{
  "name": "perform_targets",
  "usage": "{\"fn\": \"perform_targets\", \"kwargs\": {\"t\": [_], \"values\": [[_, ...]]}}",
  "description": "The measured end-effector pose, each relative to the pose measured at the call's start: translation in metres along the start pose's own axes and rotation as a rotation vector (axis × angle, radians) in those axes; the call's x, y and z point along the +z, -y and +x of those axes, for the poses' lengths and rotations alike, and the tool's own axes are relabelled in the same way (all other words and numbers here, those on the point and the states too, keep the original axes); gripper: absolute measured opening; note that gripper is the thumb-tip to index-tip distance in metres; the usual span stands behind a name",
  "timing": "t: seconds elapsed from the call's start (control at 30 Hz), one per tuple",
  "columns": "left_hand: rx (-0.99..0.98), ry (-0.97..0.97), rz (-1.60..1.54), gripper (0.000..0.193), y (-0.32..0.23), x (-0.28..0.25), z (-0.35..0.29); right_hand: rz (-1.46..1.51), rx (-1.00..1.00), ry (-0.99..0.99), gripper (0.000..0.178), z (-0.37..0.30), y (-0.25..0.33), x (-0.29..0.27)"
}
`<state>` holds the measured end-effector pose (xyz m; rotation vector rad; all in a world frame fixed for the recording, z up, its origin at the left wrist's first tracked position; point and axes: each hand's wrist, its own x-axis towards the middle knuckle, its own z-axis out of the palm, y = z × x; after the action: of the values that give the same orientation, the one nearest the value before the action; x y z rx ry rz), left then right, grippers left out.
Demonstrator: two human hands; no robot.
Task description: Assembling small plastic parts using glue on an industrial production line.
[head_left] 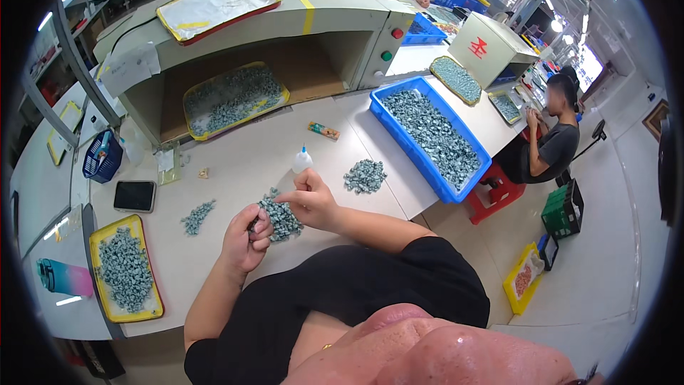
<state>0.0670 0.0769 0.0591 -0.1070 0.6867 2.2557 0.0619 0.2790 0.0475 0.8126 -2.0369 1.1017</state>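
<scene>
My left hand [247, 237] is closed, its thumb and fingers pinching a small dark piece, mostly hidden by the fingers. Close beside it, my right hand [313, 201] has its fingers curled and one finger reaching left, above a pile of grey-green stone pieces [285, 223]. Whatever that hand may hold is hidden. Just beyond it stands a white squeeze bottle [303, 160] with a blue tip. Smaller heaps of the same pieces lie on both sides, one left heap [197, 218] and one right heap [365, 176].
A yellow-rimmed tray [157, 304] of pieces sits at the left, near a phone [134, 196] and a bottle [64, 277]. A blue bin [407, 162] full of pieces stands right. Beyond is an open-fronted machine [370, 50] with another tray [194, 128]. A person [558, 135] sits at right.
</scene>
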Motion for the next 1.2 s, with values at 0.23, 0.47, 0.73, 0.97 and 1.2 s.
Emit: {"fn": "perform_targets", "kwargs": {"t": [0.23,0.47,0.73,0.97,1.2], "values": [[-0.008,-0.05,-0.002,0.018,0.002,0.0,-0.001,-0.015,0.005,0.015,0.031,-0.001,0.003,-0.002],[0.004,-0.035,-0.014,0.018,0.0,-0.004,0.003,0.017,-0.003,0.015,0.028,-0.001,0.001,0.0],[-0.001,-0.066,0.0,0.018,0.004,-0.008,-0.002,0.092,-0.003,0.028,0.025,-0.004,0.005,0.003],[0.04,-0.028,0.063,0.02,0.015,-0.012,-0.004,0.07,-0.108,0.039,0.039,0.005,0.008,0.001],[0.112,-0.08,0.232,0.017,0.01,0.001,0.002,0.087,0.097,0.054,0.026,0.001,0.004,0.007]]}}
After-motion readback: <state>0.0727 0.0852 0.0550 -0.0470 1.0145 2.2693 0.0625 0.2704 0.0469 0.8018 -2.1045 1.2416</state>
